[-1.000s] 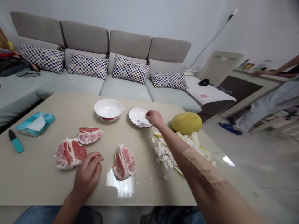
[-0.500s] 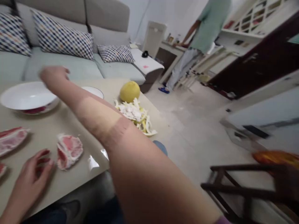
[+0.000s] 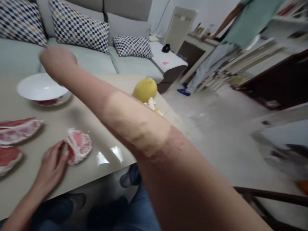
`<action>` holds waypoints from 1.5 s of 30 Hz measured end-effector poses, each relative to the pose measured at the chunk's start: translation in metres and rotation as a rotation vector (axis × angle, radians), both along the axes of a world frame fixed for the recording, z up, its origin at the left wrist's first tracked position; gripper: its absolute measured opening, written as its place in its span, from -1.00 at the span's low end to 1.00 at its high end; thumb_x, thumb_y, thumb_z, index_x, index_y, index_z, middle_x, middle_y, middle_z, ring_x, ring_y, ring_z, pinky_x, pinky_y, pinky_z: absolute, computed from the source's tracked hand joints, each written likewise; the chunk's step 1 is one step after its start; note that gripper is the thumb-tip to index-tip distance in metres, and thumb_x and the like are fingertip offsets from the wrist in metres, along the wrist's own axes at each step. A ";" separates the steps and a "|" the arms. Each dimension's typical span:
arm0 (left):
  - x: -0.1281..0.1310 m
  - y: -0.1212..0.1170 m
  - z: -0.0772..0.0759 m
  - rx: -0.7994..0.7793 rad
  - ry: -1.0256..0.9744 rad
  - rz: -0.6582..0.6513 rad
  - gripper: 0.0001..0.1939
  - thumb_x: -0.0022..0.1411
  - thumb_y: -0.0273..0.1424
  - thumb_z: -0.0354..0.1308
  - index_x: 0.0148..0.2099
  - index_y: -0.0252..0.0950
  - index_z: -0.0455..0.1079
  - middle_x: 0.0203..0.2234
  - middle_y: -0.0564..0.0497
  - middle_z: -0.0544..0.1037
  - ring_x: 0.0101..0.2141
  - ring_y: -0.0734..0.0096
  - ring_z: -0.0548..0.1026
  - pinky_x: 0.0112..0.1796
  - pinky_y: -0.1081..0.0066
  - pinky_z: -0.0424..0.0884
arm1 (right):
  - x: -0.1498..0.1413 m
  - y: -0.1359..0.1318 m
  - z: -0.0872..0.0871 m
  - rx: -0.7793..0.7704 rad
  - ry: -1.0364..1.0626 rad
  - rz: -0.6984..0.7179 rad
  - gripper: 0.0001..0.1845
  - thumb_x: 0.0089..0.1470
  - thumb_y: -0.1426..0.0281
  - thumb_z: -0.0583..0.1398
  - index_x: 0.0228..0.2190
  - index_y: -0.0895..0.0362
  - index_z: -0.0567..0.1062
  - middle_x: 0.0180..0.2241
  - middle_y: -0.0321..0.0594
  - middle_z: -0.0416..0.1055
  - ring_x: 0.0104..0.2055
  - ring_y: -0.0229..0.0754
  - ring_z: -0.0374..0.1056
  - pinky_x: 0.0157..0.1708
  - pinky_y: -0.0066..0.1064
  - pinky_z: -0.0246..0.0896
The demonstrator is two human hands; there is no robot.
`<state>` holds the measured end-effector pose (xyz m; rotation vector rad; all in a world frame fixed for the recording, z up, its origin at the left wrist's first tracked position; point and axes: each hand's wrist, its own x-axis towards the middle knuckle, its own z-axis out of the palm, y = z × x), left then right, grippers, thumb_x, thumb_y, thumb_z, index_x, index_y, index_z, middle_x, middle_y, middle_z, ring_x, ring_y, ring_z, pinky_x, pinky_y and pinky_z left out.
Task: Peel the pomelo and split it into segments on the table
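My left hand (image 3: pixel 54 162) is at the left edge of a part-peeled pomelo piece (image 3: pixel 80 146), with thumb and fingertips closed against its red flesh. My right arm stretches across the view, and my right hand (image 3: pixel 59 61) is raised over the far right rim of a white bowl (image 3: pixel 39 88). That hand is blurred and its fingers face away, so whatever is in them is hidden. Two more pomelo pieces, a long wedge (image 3: pixel 20 131) and a thicker one (image 3: pixel 8 158), lie at the left. A whole yellow pomelo (image 3: pixel 145 89) stands beyond my forearm.
White peel scraps (image 3: pixel 154 106) show partly behind my forearm on the table (image 3: pixel 115 168). A sofa (image 3: pixel 84 61) with checked cushions (image 3: pixel 79 27) runs behind. Another person (image 3: pixel 250 25) stands at a side counter (image 3: pixel 201 41). Dark wooden furniture (image 3: pixel 269 194) is at the lower right.
My view has turned right. My right hand has gone from the small plate to above the bowl. My left hand has moved right, from beside the thicker piece to the part-peeled one.
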<state>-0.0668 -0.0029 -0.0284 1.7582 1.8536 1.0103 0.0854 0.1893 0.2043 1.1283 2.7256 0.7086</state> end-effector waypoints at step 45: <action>0.046 -0.020 0.031 -0.265 -0.797 -0.218 -0.63 0.10 -0.38 0.20 -0.02 -0.36 0.46 -0.27 -0.04 0.58 -0.26 0.33 0.52 -0.20 0.40 0.44 | 0.051 -0.202 -0.179 -0.813 1.527 -0.457 -0.55 -0.14 0.36 0.25 -0.12 0.12 0.46 -0.25 -0.20 0.53 -0.25 -0.08 0.45 -0.20 -0.28 0.37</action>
